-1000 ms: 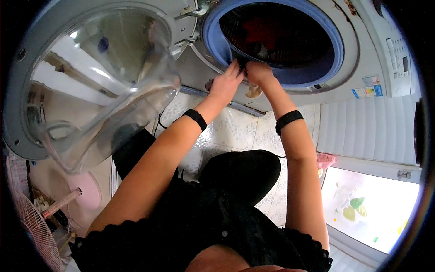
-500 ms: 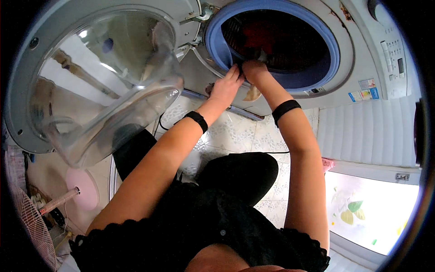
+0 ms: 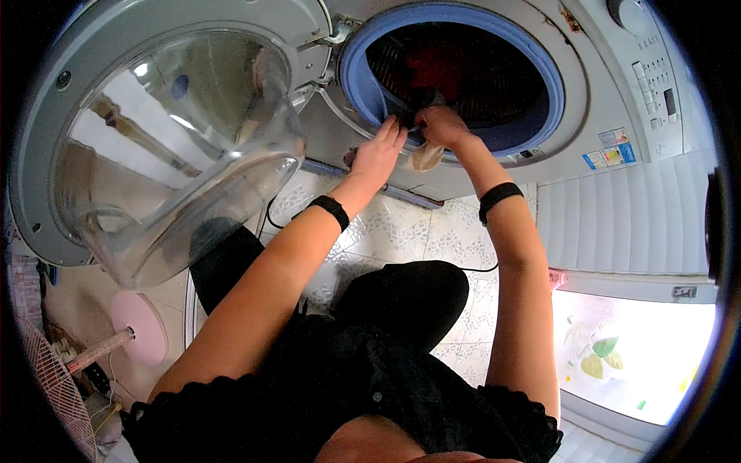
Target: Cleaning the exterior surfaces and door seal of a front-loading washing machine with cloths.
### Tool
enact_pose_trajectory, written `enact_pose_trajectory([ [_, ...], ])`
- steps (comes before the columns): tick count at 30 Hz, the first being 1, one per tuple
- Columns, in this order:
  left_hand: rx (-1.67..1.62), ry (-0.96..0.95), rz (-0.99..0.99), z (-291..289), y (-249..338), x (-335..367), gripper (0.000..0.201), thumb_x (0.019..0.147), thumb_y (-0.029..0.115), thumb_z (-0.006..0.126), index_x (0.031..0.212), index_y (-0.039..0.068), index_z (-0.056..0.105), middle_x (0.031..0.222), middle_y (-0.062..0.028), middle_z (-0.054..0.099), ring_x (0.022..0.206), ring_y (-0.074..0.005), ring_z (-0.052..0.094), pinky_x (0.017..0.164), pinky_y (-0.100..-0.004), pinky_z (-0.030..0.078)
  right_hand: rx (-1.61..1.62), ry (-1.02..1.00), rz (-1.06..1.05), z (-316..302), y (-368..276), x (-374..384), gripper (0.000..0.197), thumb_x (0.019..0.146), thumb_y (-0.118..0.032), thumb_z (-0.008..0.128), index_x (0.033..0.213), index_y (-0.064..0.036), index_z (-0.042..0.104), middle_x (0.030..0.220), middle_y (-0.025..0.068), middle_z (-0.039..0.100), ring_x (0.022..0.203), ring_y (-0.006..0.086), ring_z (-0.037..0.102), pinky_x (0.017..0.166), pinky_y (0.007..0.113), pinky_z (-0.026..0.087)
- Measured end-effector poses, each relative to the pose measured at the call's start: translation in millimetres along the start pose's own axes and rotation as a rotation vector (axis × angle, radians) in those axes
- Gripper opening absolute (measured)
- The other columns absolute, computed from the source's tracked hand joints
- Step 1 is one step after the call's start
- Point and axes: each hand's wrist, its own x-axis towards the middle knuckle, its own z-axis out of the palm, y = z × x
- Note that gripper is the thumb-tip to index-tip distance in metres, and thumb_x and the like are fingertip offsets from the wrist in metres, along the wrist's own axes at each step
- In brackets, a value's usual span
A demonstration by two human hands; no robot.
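A front-loading washing machine point(image 3: 494, 166) stands before me, its blue rubber door seal point(image 3: 359, 92) ringing a dark drum. My left hand point(image 3: 378, 154) grips the seal's lower left edge, fingers over the lip and thumb hidden. There the seal looks pulled into a fold. Just right of it, my right hand point(image 3: 442, 126) is closed at the lower lip of the opening. A tan cloth point(image 3: 427, 158) hangs out below this hand, and a pale bit shows above its knuckles. Something dark and small lies between the two hands. Inside the drum, reddish laundry point(image 3: 436, 65) shows dimly.
The round door point(image 3: 46, 154) with its clear bowl hangs wide open at the left. A control panel point(image 3: 656, 85) is at the upper right. A pink fan base point(image 3: 147, 328) and fan grille point(image 3: 54, 393) lie lower left. White ribbed panels point(image 3: 594, 224) stand at right.
My right hand has turned and shifted slightly, its wrist moving right and more of the tan cloth showing below. My left hand stays at the seal. The view has shifted a little.
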Motion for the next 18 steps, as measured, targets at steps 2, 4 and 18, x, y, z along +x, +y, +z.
enact_pose_trajectory([
  [2,-0.008,0.056,0.002,3,-2,-1,0.044,0.085,0.010,0.049,0.129,0.004,0.052,0.133,-0.0127,0.051,0.135,-0.0239,0.037,0.087,-0.0272,0.053,0.089,0.116,-0.004,9,3,-10,0.032,0.067,-0.004,0.063,0.097,-0.0096,0.071,0.097,0.0187,0.069,0.091,0.0370,0.066,0.081,0.044,0.053],
  [4,0.014,0.055,0.009,4,0,1,0.044,0.086,0.010,0.049,0.129,0.004,0.052,0.133,-0.0127,0.052,0.135,-0.0237,0.037,0.088,-0.0277,0.053,0.288,0.283,0.017,21,9,-16,0.030,0.067,-0.005,0.063,0.096,-0.0109,0.071,0.096,0.0169,0.069,0.090,0.0369,0.065,0.082,0.044,0.053],
  [18,-0.033,-0.017,-0.004,-3,6,1,0.046,0.085,0.008,0.048,0.130,0.003,0.050,0.137,-0.0113,0.049,0.137,-0.0238,0.036,0.090,-0.0291,0.052,0.845,0.341,0.206,36,24,-11,0.018,0.081,-0.011,0.068,0.097,-0.0054,0.073,0.092,0.0096,0.073,0.080,0.0174,0.068,0.077,0.030,0.053],
])
